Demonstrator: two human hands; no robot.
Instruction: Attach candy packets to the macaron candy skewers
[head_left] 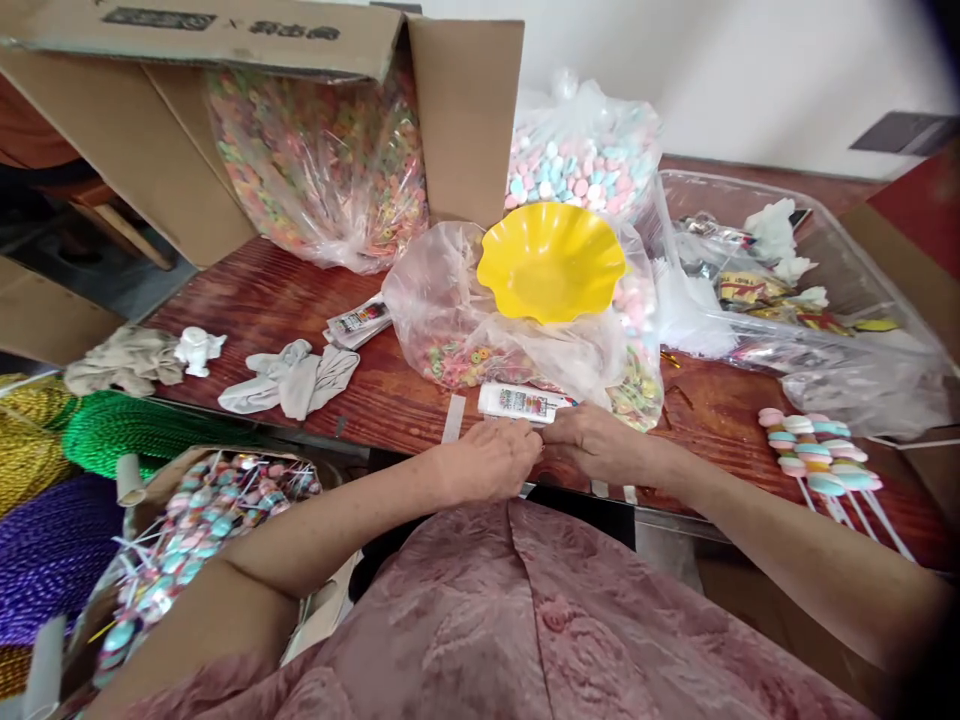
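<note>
My left hand (491, 458) and my right hand (600, 442) meet at the near edge of the wooden table (300, 310), fingers pinched together. Between them lies a small white printed packet (525, 403); both hands pinch its near edge. Just behind it sits a clear bag of coloured ring candies (465, 362) with a yellow scalloped bowl (551, 262) resting on top.
A cardboard box (450, 110) holds a big bag of ring candy (322, 170). A bag of pastel candies (577, 165) and a clear tray (825, 290) stand behind. Finished candy sticks (817, 460) lie right. Rags (292, 380) and a box of wrapped sticks (195, 520) lie left.
</note>
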